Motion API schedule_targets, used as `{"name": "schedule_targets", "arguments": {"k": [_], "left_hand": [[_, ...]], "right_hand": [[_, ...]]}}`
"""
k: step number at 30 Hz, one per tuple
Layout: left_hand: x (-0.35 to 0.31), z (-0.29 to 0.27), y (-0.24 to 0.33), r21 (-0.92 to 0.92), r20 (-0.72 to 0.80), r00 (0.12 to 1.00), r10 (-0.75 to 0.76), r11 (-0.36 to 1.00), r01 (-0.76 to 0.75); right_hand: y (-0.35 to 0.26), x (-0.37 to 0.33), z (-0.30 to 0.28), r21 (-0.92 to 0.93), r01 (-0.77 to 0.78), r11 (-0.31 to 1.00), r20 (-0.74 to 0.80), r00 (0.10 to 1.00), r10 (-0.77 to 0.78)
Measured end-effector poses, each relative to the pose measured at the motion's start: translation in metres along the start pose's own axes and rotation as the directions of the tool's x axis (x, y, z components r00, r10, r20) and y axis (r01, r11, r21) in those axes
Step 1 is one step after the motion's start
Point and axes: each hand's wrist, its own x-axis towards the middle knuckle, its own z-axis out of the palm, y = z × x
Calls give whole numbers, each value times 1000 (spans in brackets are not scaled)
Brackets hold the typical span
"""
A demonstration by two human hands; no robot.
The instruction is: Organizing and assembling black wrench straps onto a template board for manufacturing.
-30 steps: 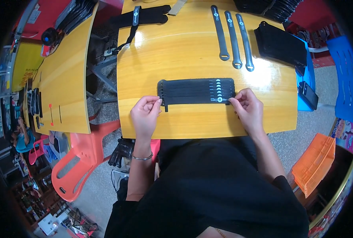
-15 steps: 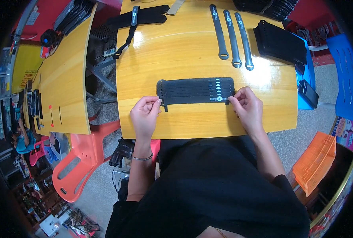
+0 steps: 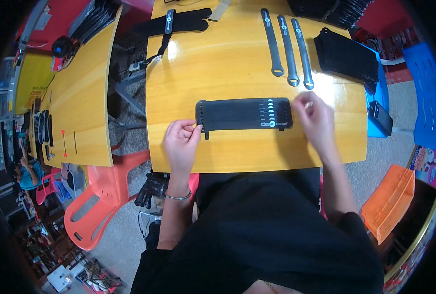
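A neat row of black fastening straps (image 3: 227, 113) lies side by side on the wooden table, with white print near the right end and small holes along the left end. My left hand (image 3: 182, 141) pinches the lower left corner of this row between thumb and fingers. Off its right end, raised a little above the table, my right hand (image 3: 317, 120) has its fingers curled together, slightly blurred, with nothing seen in them. Farther back lie three grey straps (image 3: 287, 51), each with a slotted loop at the near end.
A black stack of straps (image 3: 345, 56) rests at the back right, by a blue tray (image 3: 374, 126) and a black phone (image 3: 380, 113). At the back left lies a strapped black bundle (image 3: 191, 22). An orange crate (image 3: 389, 201) and a red chair (image 3: 95, 201) stand beside the table.
My right hand has let go of the row's right end and moved up and to the right. My left hand keeps its pinch at the left end.
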Motion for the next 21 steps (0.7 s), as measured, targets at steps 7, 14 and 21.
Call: {"name": "schedule_targets", "arguments": {"k": [7, 14, 21], "left_hand": [[1, 1, 20, -146, -68, 997, 47, 988, -57], [-4, 13, 45, -173, -2, 998, 66, 983, -65], [-14, 38, 77, -267, 173, 983, 60, 964, -12]], "right_hand": [[0, 120, 27, -363, 277, 889, -116, 934, -338], [-8, 129, 43, -293, 27, 956, 67, 998, -8], [-60, 34, 29, 519, -111, 847, 324, 943, -75]]}}
